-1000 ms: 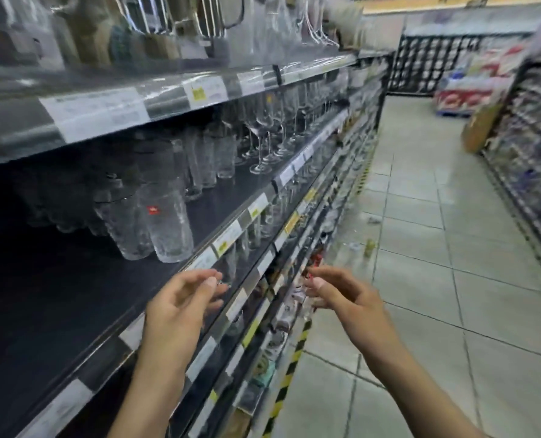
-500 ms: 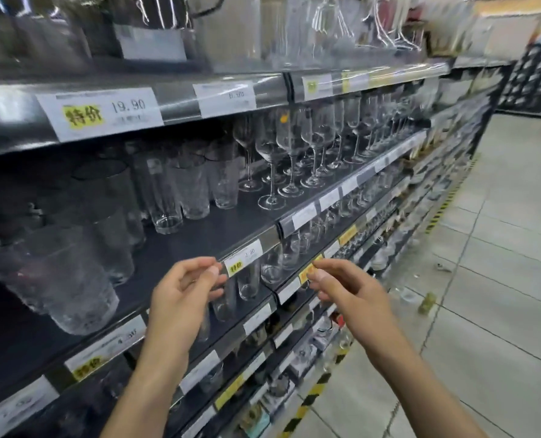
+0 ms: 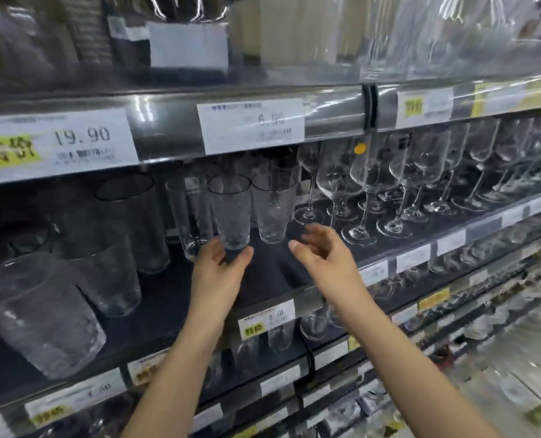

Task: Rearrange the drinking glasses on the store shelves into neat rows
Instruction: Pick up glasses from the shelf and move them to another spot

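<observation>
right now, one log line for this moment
stage: pre-grasp | left hand: open, at textured tumbler base, contact unclear | right hand: open, holding nothing

One left hand (image 3: 220,270), one right hand (image 3: 322,252). Three tall clear glass tumblers (image 3: 232,213). The clear stemmed wine glasses (image 3: 338,184) overlap too much to count.

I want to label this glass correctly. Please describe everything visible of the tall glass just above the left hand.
The tall glass is clear, with a pebbled wall and a dark rim, narrowing toward its base. It stands upright on the dark shelf, between a smooth glass and a similar pebbled glass. The left hand is open below its base; whether it touches is unclear.
</observation>
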Demonstrator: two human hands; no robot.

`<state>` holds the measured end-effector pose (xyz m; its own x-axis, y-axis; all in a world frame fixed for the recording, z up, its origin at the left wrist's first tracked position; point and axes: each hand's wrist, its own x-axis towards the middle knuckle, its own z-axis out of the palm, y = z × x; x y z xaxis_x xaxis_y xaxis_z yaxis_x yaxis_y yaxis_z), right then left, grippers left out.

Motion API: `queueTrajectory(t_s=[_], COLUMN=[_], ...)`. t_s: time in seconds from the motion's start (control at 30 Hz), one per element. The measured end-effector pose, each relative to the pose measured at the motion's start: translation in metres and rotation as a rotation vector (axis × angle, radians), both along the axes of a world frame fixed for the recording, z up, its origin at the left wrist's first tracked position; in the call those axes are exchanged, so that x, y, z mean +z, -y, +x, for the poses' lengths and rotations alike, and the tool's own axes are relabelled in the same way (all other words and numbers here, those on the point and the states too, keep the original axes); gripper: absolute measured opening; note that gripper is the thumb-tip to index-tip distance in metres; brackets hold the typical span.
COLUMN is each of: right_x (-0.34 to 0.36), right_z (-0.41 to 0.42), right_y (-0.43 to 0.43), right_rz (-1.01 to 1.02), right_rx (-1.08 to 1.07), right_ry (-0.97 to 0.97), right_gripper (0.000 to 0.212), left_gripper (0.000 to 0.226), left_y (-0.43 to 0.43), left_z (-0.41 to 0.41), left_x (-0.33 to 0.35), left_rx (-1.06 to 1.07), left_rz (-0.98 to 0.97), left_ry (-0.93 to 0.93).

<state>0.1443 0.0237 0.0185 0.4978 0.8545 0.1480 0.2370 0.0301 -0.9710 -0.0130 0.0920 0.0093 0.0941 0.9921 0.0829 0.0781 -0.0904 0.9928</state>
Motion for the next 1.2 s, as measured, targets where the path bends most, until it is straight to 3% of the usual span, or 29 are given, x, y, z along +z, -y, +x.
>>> queueTrajectory(t_s=[0.13,0.37,0.6,0.7,0.93,1.07,1.2], right_x=[0.000,-0.018,-0.019,-0.020,-0.021,-0.022,-0.024], right_z=[0.018,0.029,0.032,0.037,0.036,0.044,0.051], right_y=[-0.049,-0.093,-0.108,-0.107,-0.099,-0.092,-0.086], right_rz=[-0.039,-0.070,-0.061,-0.059,-0.047,-0.063,-0.088], right_rx=[0.044,0.113,0.170,0.177,0.178,0.240,0.307], right_ry=[0.057,0.078,0.091,0.084,0.102,0.001,-0.050], right_gripper=[0.051,0.051,0.057,0.054,0.090,0.071,0.068], left_gripper=[0.052,0.054,0.031,0.038,0.053,0.050,0.058], left_y=[-0.027,-0.038,-0.048,-0.048,-0.037,-0.024,-0.022], left_z=[0.025,0.044,0.056,0.058,0.059,0.052,0.048], left_x=[-0.007,-0.011,-0.005,-0.006,-0.004,-0.005,-0.009], left_rx=[0.041,0.157,0.230,0.333,0.473,0.420,0.359], left_rz=[0.046,0.094,0.153,0.167,0.235,0.229,0.157], left_ry=[-0.122,-0.224,-0.312,-0.395,-0.552,-0.543,-0.412])
